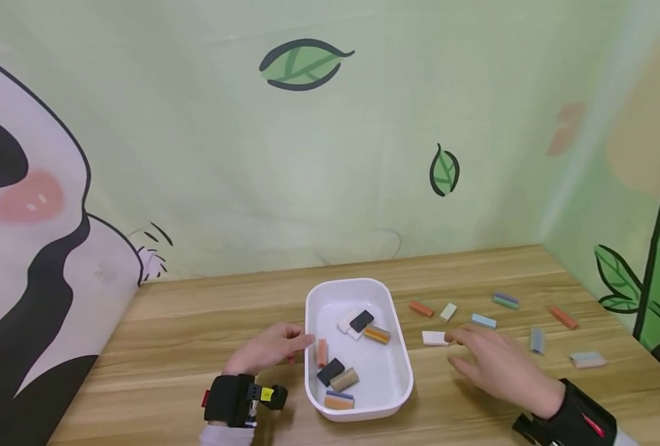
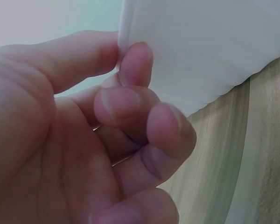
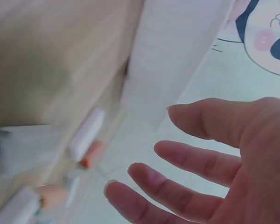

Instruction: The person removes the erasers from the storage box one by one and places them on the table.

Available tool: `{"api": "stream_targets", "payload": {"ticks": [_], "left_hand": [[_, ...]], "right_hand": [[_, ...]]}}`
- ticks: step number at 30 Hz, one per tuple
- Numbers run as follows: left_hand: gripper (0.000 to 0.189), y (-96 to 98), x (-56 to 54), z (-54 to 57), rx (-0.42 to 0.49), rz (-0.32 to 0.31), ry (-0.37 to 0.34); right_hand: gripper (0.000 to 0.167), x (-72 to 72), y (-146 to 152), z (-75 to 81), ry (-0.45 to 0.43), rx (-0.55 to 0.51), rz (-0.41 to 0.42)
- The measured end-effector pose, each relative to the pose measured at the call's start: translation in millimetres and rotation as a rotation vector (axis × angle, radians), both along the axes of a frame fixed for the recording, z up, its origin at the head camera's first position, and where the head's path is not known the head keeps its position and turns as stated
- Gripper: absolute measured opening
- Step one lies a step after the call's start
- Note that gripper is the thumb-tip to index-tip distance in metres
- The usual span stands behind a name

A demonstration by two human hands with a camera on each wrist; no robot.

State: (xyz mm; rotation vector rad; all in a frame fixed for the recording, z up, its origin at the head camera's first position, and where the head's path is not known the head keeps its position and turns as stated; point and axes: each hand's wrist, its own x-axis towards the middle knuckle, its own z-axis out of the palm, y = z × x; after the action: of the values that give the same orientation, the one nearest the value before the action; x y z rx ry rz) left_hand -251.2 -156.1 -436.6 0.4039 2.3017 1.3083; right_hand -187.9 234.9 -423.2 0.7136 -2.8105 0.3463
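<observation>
A white plastic tub stands on the wooden table, holding several small blocks, among them a black block and an orange block. My left hand pinches the tub's left rim; in the left wrist view the thumb is at the rim's edge and the fingertips lie by the outer wall. Right of the tub, my right hand hovers over the table with fingers spread and nothing in them. Its fingertips overlap the end of a white block in the head view.
Several more small blocks lie scattered at the right: an orange-red block, a light blue block, a purple-and-green block and a grey-blue block. A printed cloth backdrop rises behind the table.
</observation>
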Motion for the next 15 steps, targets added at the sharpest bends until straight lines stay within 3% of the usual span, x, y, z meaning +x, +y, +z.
{"api": "stream_targets", "payload": {"ticks": [9,15], "left_hand": [[0.031,0.9,0.6,-1.5,-0.013,0.009,0.011],[0.031,0.0,-0.5,-0.3,-0.019,0.002,0.003]], "right_hand": [[0.027,-8.2,-28.4,21.2,-0.019,0.048,0.043],[0.028,-14.7,-44.9,29.4,-0.001,0.068,0.149]]}}
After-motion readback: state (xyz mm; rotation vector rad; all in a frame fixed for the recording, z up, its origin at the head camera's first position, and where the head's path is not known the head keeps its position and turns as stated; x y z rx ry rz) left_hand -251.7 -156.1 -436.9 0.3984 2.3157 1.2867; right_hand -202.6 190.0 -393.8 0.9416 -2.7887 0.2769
